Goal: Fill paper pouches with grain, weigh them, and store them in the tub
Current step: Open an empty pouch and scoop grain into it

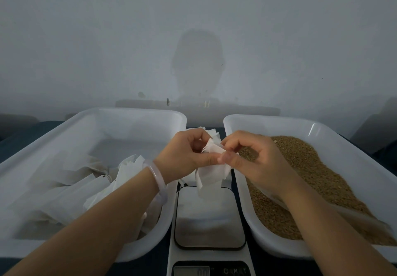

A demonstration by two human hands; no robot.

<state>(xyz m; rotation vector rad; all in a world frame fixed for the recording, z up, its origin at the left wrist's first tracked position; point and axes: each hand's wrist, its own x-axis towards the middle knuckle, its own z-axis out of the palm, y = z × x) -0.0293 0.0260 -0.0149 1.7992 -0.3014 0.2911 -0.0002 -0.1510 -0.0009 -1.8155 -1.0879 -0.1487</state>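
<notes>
Above the scale [209, 217], between two white tubs, both hands hold one paper pouch [211, 173]; the left hand [185, 152] pinches its top edge with curled fingers, the right hand [247, 157] pinches the same edge from the other side; the pouch hangs limp over the scale plate; the left tub [90, 114] holds a heap of pouches [64, 187]; the right tub [279, 123] holds grain [318, 172]; a bangle [155, 182] circles the left wrist.

White pouch [211, 172] hangs crumpled above scale [209, 217]; grain [311, 168] in right tub [268, 123]; pouches [64, 181] in left tub [129, 112].
</notes>
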